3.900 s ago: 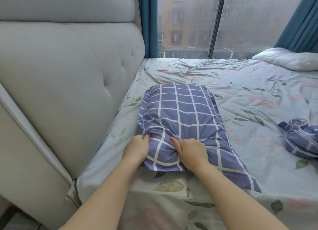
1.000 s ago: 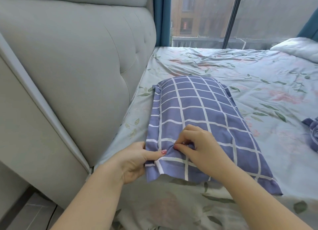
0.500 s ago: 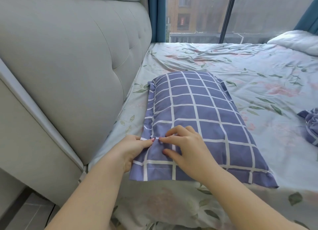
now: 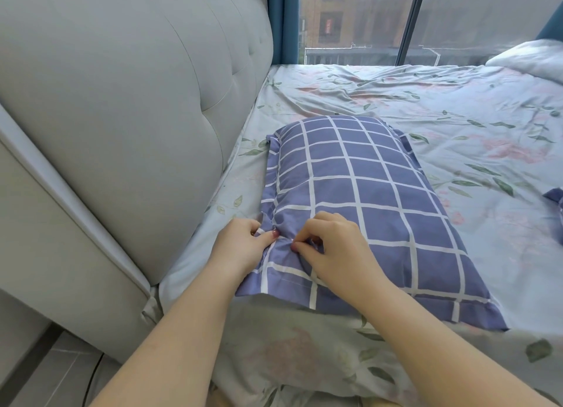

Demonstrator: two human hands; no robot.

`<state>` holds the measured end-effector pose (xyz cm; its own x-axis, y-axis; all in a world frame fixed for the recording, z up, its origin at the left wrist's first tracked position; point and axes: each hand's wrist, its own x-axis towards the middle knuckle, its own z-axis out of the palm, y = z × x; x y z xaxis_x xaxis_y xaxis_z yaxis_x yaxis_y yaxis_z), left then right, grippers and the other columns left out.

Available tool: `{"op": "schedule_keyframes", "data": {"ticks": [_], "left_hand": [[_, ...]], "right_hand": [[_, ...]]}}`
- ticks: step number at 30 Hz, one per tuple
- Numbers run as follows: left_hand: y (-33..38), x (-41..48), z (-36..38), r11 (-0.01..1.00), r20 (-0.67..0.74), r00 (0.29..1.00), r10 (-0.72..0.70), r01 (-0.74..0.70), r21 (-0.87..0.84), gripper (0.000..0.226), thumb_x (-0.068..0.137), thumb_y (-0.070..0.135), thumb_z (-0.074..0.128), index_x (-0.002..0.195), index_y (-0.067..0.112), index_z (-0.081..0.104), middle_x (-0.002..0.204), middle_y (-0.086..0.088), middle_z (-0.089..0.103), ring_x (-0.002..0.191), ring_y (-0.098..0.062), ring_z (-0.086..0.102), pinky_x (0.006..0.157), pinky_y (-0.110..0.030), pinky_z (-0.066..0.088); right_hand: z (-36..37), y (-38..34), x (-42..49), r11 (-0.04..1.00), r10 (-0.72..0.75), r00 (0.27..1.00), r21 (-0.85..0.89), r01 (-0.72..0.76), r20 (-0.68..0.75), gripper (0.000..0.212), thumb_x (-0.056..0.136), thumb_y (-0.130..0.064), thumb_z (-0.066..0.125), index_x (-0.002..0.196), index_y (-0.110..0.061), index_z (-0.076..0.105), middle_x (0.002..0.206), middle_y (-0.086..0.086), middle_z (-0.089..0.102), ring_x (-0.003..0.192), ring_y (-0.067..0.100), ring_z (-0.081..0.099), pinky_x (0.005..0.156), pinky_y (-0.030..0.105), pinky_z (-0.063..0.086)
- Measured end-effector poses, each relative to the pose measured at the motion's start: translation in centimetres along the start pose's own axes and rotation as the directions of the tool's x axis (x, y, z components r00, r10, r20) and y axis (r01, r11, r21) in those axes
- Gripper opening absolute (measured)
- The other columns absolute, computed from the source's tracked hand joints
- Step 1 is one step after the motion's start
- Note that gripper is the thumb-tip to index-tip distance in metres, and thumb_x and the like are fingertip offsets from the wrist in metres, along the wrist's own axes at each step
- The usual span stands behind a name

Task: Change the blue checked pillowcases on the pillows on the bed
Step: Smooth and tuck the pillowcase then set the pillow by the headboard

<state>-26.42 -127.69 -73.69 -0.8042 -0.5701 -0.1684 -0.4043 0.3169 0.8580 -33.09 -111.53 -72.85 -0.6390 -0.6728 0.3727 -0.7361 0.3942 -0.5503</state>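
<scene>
The pillow [image 4: 362, 199] lies on the bed [image 4: 457, 126], headboard [image 4: 122, 102] to its left, both hands [image 4: 243, 245] at its near-left corner.

The head view looks from above the near edge of the bed with the pale floral sheet [image 4: 457, 117]. It faces forward and down along the mattress toward the tall glass window [image 4: 350, 19] past the far edge. The camera sits close. Both bare forearms enter from the bottom of the frame, and the left hand [image 4: 240, 245] and right hand [image 4: 332, 248] pinch the blue pillowcase with white checks [image 4: 365, 193] near mid-frame. The padded grey headboard [image 4: 122, 102] fills the left side, its straight edges bowed by the wide lens. Grey floor tiles [image 4: 45, 370] show at the lower left corner.
</scene>
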Motion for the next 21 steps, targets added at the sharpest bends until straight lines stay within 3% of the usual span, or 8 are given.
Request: {"op": "schedule_keyframes", "data": {"ticks": [3, 6, 8, 12, 19, 21], "left_hand": [[-0.3, 0.3, 0.0, 0.999, -0.004, 1.0, -0.002, 0.002, -0.035, 0.041, 0.082, 0.035, 0.071, 0.068, 0.002, 0.051, 0.065, -0.009, 0.044, 0.065, -0.02, 0.04, 0.066, -0.033, 0.031], [-1.0, 0.8, -0.2, 1.0, -0.054, 0.999, -0.004, 0.004, -0.003, 0.044, 0.072, 0.04, 0.064, 0.076, -0.003, 0.061, 0.069, -0.024, 0.061, 0.065, -0.024, 0.052, 0.065, -0.035, 0.04], [-0.9, 0.8, -0.4, 0.992, -0.116, 0.992, 0.057, -0.042, 0.122, 0.027, 0.083, 0.032, 0.066, 0.072, 0.007, 0.065, 0.069, -0.018, 0.065, 0.068, -0.034, 0.057, 0.062, -0.032, 0.041], [0.0, 0.7, 0.0, 0.95, -0.219, 0.961, 0.167, -0.097, 0.298, 0.038, 0.092, 0.026, 0.064, 0.058, 0.015, 0.051, 0.056, -0.001, 0.049, 0.065, -0.027, 0.044, 0.052, -0.031, 0.03], [0.0, 1.0, 0.2, 0.982, -0.035, 0.998, 0.055, -0.048, 0.184, 0.023, 0.093, 0.027, 0.063, 0.079, 0.009, 0.063, 0.07, -0.004, 0.06, 0.071, -0.021, 0.054, 0.059, -0.027, 0.039], [-0.1, 0.9, 0.1, 0.988, 0.0, 1.0, -0.003, 0.003, 0.156, 0.029, 0.093, 0.031, 0.062, 0.076, 0.007, 0.059, 0.067, -0.005, 0.058, 0.066, -0.02, 0.053, 0.058, -0.027, 0.038]], "right_hand": [[0.4, 0.1, 0.0, 0.999, 0.031, 0.998, 0.018, -0.031, -0.047, 0.005, 0.087, -0.02, 0.07, 0.089, -0.016, 0.073, 0.086, -0.007, 0.055, 0.086, 0.016, 0.052, 0.074, 0.033, 0.049], [0.6, 0.0, 0.0, 0.998, 0.055, 0.995, -0.036, -0.059, -0.085, 0.015, 0.085, -0.028, 0.074, 0.092, -0.015, 0.074, 0.09, -0.006, 0.052, 0.093, 0.016, 0.047, 0.077, 0.025, 0.044], [0.7, -0.2, -0.1, 0.995, 0.041, 0.999, -0.095, -0.043, -0.022, 0.015, 0.088, -0.028, 0.071, 0.092, -0.015, 0.076, 0.091, -0.004, 0.055, 0.093, 0.018, 0.045, 0.079, 0.029, 0.046], [0.7, -0.5, 0.1, 0.99, 0.025, 1.0, -0.139, -0.026, -0.008, 0.013, 0.091, -0.02, 0.066, 0.082, -0.012, 0.072, 0.084, -0.003, 0.054, 0.087, 0.021, 0.045, 0.072, 0.036, 0.047], [0.7, 0.2, 0.4, 0.99, 0.139, 0.989, 0.031, -0.137, -0.058, 0.014, 0.084, -0.017, 0.073, 0.073, -0.012, 0.066, 0.079, -0.005, 0.053, 0.08, 0.018, 0.052, 0.073, 0.031, 0.047], [0.6, 0.4, 0.6, 0.985, 0.164, 0.983, 0.07, -0.159, -0.077, 0.017, 0.083, -0.014, 0.073, 0.069, -0.012, 0.065, 0.075, -0.006, 0.052, 0.076, 0.017, 0.053, 0.07, 0.026, 0.045]]}}
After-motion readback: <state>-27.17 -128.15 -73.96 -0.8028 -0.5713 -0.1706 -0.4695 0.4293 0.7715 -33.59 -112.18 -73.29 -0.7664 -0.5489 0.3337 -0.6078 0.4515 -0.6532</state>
